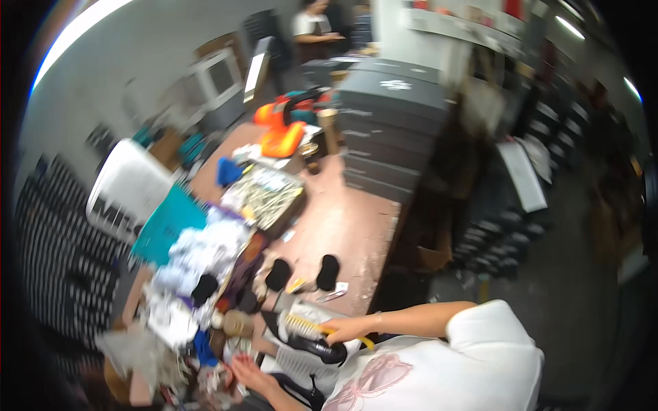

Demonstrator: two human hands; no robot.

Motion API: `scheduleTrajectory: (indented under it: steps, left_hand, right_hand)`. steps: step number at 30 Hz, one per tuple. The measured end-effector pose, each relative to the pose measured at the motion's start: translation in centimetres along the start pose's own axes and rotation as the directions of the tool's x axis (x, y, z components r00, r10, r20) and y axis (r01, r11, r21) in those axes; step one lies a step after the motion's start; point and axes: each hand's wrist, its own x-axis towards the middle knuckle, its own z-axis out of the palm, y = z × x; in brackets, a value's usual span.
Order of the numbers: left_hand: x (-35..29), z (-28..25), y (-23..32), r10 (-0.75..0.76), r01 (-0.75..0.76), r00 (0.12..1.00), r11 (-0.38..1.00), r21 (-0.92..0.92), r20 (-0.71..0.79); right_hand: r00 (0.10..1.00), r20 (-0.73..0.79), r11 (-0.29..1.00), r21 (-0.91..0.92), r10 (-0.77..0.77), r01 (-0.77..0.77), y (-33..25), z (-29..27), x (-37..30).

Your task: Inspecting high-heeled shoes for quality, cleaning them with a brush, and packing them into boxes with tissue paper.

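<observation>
Presently, a yellow brush [305, 325] was gripped in the right hand [347, 330], with the fingers closed around its handle and the toothed or bristled end directed to the far left. The black shoe [317, 348] was located at the near end of the pink tabletop [349, 229], to the left of the right-hand grip and slightly nearer. Its long axis was oriented from far left to near right, roughly parallel to the brush. The right hand was positioned closer to the shoe than the left hand [251, 373]; whether the brush or the fingers were in contact with the shoe could not be determined. The left hand was held to the near left of the shoe, with its fingers extended and spread from the thumb, and no object was seen in it. A glossy, dark surface with bright highlights was presented by the shoe. Its outline was partly covered by the brush and the right hand, and was blurred, so that toe and heel could not be distinguished. A pale printed sheet [299, 370] was placed just beside the shoe, on its near side
</observation>
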Motion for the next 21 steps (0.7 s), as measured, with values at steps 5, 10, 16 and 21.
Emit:
scheduleTrajectory:
  steps: [5,10,16,21]
  left_hand:
    - [-5.1,5.9,0.6,-0.284,0.685,0.698,0.535,-0.495,0.658]
    - [-7.8,7.2,1.0,-0.359,0.686,0.699,0.583,-0.436,0.619]
    - [-11.5,8.4,1.3,-0.39,0.696,0.718,0.373,-0.614,0.577]
    - [-10.6,7.4,2.6,-0.543,0.653,0.75,0.699,-0.292,0.378]
  right_hand:
    - [0.964,0.264,0.446,0.867,-0.032,-0.222,-6.0,2.4,-0.6]
    - [0.931,0.324,0.476,0.8,0.168,-0.365,-3.3,5.9,-0.3]
    - [0.885,-0.344,0.848,0.52,0.314,-0.099,-6.3,1.7,-4.5]
    - [0.994,0.055,0.99,0.099,0.1,-0.105,-10.1,1.1,-3.9]
